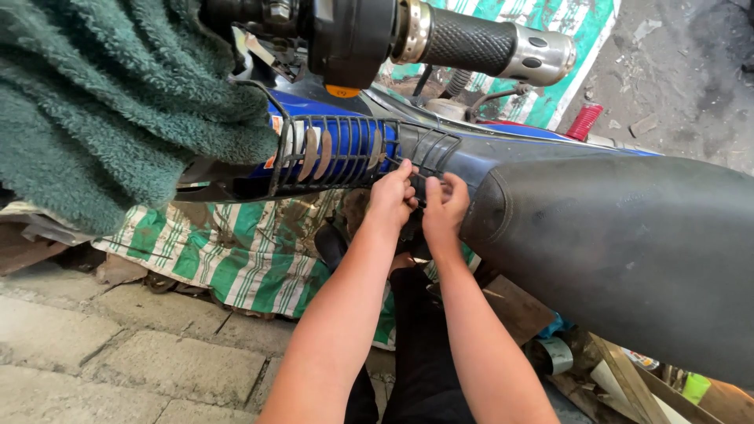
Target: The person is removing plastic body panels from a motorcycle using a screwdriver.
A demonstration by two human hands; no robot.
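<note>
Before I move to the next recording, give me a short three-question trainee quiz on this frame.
1. True or false: both hands are at the black plastic grille basket on the blue motorcycle body.
2. What hangs at upper left? A) green terry towel B) red helmet C) white bucket
3. Fill in: the green-and-white striped cloth lies on the ____ below the bike.

Key: 1 true; the left hand and right hand meet at its rear edge. 2 A, the green terry towel. 3 ground, for the green-and-white striped cloth.
</note>
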